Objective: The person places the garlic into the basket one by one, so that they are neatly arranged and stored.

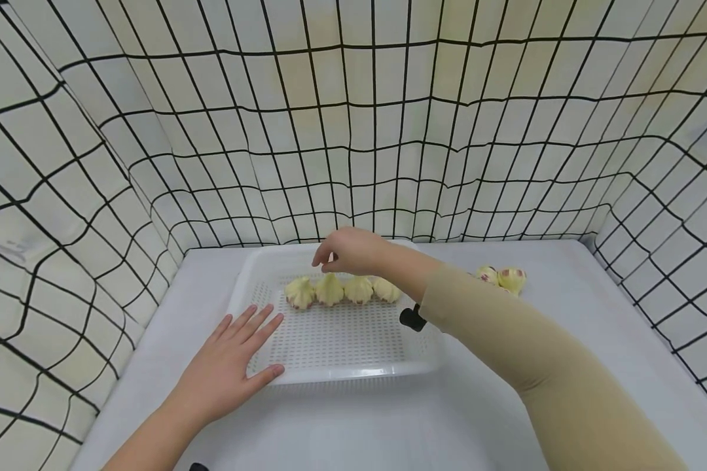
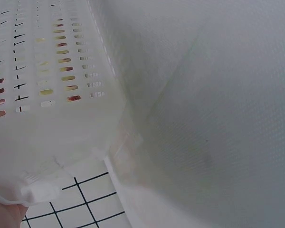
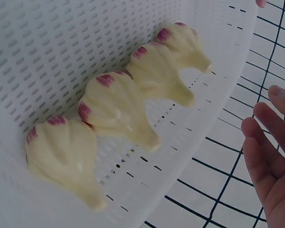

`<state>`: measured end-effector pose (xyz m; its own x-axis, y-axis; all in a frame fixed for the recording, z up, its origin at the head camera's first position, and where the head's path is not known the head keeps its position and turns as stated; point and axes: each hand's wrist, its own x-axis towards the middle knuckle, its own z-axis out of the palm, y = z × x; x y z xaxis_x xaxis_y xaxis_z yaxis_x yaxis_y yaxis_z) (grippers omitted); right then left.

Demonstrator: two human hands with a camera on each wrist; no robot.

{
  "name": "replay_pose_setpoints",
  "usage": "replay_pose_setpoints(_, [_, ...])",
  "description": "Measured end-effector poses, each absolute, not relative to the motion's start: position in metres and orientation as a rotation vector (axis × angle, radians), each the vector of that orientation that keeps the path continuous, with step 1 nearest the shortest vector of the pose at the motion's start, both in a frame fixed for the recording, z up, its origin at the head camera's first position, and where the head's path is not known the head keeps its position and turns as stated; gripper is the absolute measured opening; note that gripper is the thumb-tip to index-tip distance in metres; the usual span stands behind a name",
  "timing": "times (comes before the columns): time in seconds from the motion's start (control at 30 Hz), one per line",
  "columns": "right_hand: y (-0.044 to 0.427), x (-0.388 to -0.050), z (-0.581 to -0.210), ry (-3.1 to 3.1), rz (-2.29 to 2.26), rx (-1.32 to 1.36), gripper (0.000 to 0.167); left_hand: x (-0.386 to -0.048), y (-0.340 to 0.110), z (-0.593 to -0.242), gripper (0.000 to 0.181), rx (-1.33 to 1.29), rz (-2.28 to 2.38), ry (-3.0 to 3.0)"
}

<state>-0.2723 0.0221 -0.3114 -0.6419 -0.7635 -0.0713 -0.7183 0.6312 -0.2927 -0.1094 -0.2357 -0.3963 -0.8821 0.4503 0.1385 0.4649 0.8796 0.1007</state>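
Several garlic bulbs (image 1: pixel 330 289), cream with purple streaks, sit side by side in a row in a white perforated basket (image 1: pixel 342 374). The right wrist view shows the same garlic bulbs (image 3: pixel 118 109) close up, their stems pointing the same way. My right hand (image 1: pixel 353 252) hovers above the row, fingers loosely bent; in the right wrist view that hand (image 3: pixel 275 156) holds nothing. Spread flat, my left hand (image 1: pixel 230 363) lies at the basket's left side, its fingertips over the rim. Only a small part of the left hand (image 2: pixel 7 216) shows in the left wrist view.
More garlic bulbs (image 1: pixel 511 280) lie on the white table (image 1: pixel 565 314) right of the basket, partly hidden by the right sleeve (image 1: pixel 507 340). Black netting (image 1: pixel 374 150) over pale walls encloses the back and both sides.
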Motion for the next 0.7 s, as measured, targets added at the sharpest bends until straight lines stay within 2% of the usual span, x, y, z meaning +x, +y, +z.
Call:
replay_pose_setpoints(0.37, [0.083,-0.251,-0.313,2.739,-0.489,-1.17,0.022,-0.11,-0.239,-0.399,0.079,-0.722,-0.166,-2.927])
replay_pose_setpoints(0.7, [0.145,-0.236,-0.318,2.842,-0.625,-0.968,0.02,-0.11,-0.237,-0.398,0.078,-0.719,-0.167,-2.93])
